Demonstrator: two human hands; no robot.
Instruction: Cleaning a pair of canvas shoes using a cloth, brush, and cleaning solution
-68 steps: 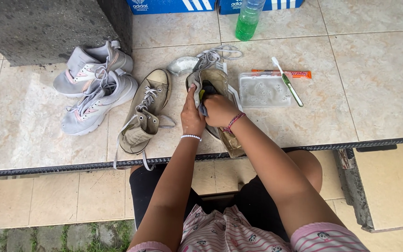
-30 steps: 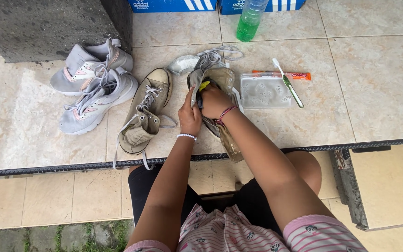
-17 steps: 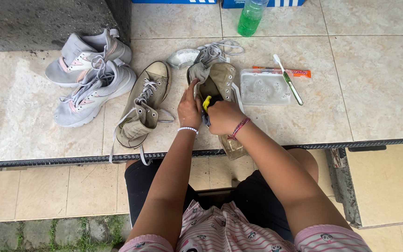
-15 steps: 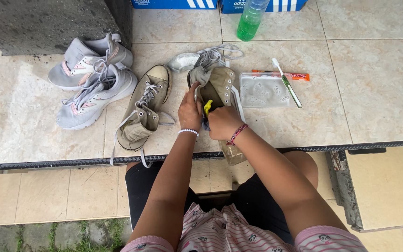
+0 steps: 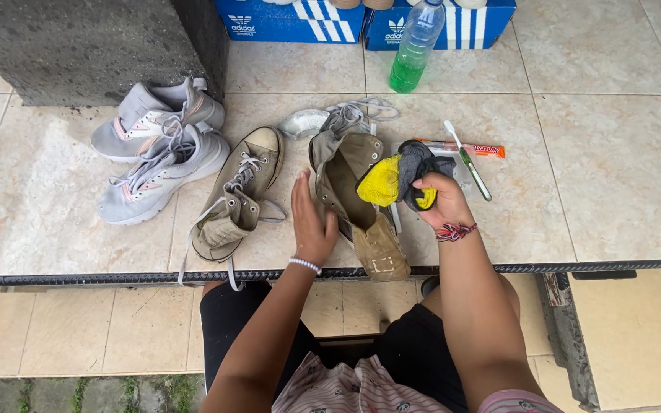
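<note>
Two hands at a khaki high-top shoe (image 5: pixel 361 206) at frame centre, on tiled floor (image 5: pixel 613 183).
Left hand (image 5: pixel 311 222) lies flat and open against its side; right hand (image 5: pixel 441 200) is clamped on a yellow-and-grey cloth (image 5: pixel 395 180) above the shoe's opening.

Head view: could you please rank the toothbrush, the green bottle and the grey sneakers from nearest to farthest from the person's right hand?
From the right hand:
1. Toothbrush, just beyond it, slightly right.
2. Green bottle, farther ahead by the blue boxes.
3. Grey sneakers, far left by the stone block.
</note>
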